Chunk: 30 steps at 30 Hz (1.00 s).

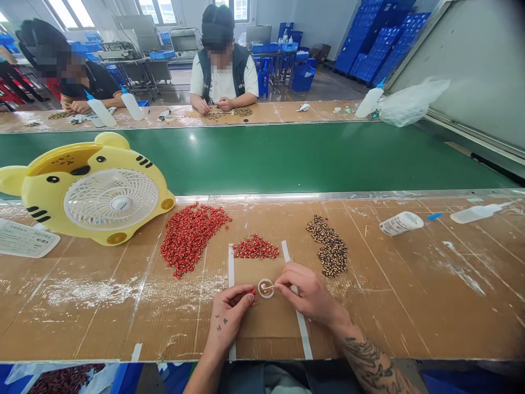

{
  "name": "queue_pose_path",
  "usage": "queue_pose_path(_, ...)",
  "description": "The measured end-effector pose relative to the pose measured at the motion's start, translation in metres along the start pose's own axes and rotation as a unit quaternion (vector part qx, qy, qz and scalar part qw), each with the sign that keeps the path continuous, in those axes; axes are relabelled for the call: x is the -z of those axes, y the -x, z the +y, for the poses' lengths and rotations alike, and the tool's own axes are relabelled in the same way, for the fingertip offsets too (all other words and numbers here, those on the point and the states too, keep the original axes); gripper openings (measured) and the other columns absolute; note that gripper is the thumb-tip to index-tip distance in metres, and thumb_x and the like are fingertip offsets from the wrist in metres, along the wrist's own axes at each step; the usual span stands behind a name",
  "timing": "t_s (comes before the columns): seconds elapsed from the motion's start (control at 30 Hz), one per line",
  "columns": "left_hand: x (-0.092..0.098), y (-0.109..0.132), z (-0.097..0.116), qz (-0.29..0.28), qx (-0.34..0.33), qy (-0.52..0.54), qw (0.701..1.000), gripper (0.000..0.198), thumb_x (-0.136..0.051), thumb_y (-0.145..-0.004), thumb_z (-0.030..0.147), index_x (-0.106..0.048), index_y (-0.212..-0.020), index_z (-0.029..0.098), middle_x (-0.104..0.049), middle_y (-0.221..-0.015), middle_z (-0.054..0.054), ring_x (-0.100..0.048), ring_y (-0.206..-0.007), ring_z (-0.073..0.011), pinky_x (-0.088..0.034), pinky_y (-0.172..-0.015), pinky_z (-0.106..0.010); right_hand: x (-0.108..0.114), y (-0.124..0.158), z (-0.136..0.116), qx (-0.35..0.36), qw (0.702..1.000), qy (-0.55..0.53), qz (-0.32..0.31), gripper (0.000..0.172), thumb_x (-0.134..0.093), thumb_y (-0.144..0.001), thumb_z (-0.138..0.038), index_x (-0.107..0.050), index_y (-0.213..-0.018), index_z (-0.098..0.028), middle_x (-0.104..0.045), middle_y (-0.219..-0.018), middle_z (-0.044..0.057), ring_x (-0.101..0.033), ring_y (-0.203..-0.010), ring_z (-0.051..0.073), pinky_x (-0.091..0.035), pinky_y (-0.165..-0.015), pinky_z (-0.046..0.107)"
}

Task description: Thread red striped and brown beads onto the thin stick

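Left hand: pinching red piece, just left of round dish | right hand: gripping thin stick, tip at dish | dish: between hands, towards cardboard surface's near edge | risk: sideways stick pressure could tip dish — loose pinch, drop piece

Daylit windows pierce a pale wall above grey floor holding stacked blue crates.

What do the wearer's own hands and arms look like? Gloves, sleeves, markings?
No gloves or sleeves show. Left hand: a few small dark marks on the back, near the thumb. Right hand: no clear markings, but the right forearm bears a large, dark, patterned tattoo.
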<state>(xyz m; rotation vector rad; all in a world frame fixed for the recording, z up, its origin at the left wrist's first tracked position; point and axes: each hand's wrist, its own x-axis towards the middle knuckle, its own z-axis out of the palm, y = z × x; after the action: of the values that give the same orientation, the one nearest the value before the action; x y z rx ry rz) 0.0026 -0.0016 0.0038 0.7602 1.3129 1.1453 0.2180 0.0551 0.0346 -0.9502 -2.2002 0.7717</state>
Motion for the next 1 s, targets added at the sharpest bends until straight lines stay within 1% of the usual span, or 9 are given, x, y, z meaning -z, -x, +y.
queue_pose_path(0.1,0.000,0.001,0.000,-0.007,-0.005,0.001,1.000,0.019,-0.083,-0.069,0.031,-0.082,-0.083,0.018,-0.080,-0.072,-0.006,-0.072,-0.064,-0.0196,-0.057,-0.065,-0.028,0.007,-0.001,-0.009,-0.019,0.998,-0.051,0.034,0.026,-0.054,-0.100,-0.031,-0.066,-0.080,-0.018,-0.060,-0.071,0.003,-0.055,-0.066,0.015,-0.041,-0.062,0.027)
queue_pose_path(0.2,0.000,0.002,0.000,-0.011,-0.005,0.010,1.000,0.018,-0.083,-0.069,0.030,-0.081,-0.083,0.018,-0.080,-0.074,-0.006,-0.072,-0.065,-0.0191,-0.057,-0.066,-0.027,0.006,-0.003,-0.016,-0.021,0.997,-0.069,0.039,0.028,-0.055,-0.100,-0.033,-0.067,-0.080,-0.018,-0.060,-0.070,0.002,-0.054,-0.065,0.015,-0.041,-0.061,0.027)
queue_pose_path(0.43,0.000,0.003,0.002,-0.002,0.001,0.019,1.000,0.021,-0.084,-0.067,0.031,-0.080,-0.081,0.016,-0.079,-0.070,-0.006,-0.071,-0.064,-0.0198,-0.056,-0.065,-0.028,-0.006,-0.008,-0.016,-0.024,0.998,-0.054,0.027,0.033,-0.053,-0.101,-0.038,-0.068,-0.079,-0.018,-0.061,-0.069,0.003,-0.055,-0.065,0.016,-0.042,-0.062,0.028)
queue_pose_path(0.63,0.000,0.003,0.000,0.001,-0.004,0.021,1.000,0.021,-0.084,-0.067,0.032,-0.080,-0.081,0.017,-0.078,-0.068,-0.006,-0.070,-0.062,-0.0199,-0.056,-0.065,-0.029,-0.005,-0.007,-0.017,-0.030,0.999,-0.031,0.033,0.035,-0.053,-0.101,-0.039,-0.067,-0.077,-0.018,-0.060,-0.068,0.003,-0.055,-0.064,0.016,-0.041,-0.061,0.028)
queue_pose_path(0.83,0.003,0.002,-0.006,-0.002,-0.015,0.013,1.000,0.020,-0.082,-0.071,0.033,-0.081,-0.083,0.017,-0.078,-0.071,-0.005,-0.070,-0.063,-0.0185,-0.055,-0.065,-0.027,-0.013,-0.005,-0.021,-0.052,0.997,-0.038,0.050,0.040,-0.051,-0.101,-0.042,-0.066,-0.072,-0.018,-0.060,-0.065,0.003,-0.054,-0.061,0.015,-0.039,-0.058,0.028)
queue_pose_path(0.9,0.005,0.001,-0.007,-0.005,-0.019,0.009,1.000,0.018,-0.082,-0.072,0.031,-0.081,-0.084,0.018,-0.078,-0.072,-0.005,-0.070,-0.065,-0.0181,-0.055,-0.066,-0.026,-0.013,-0.004,-0.021,-0.062,0.996,-0.037,0.057,0.041,-0.052,-0.101,-0.042,-0.065,-0.071,-0.018,-0.059,-0.064,0.002,-0.053,-0.060,0.015,-0.039,-0.058,0.028)
queue_pose_path(1.0,0.006,0.001,-0.008,-0.009,-0.019,0.000,1.000,0.018,-0.082,-0.073,0.030,-0.081,-0.086,0.018,-0.079,-0.073,-0.005,-0.071,-0.066,-0.0187,-0.056,-0.068,-0.026,-0.006,-0.003,-0.018,-0.064,0.995,-0.035,0.063,0.039,-0.053,-0.100,-0.041,-0.065,-0.071,-0.018,-0.058,-0.064,0.002,-0.052,-0.059,0.015,-0.038,-0.056,0.027)
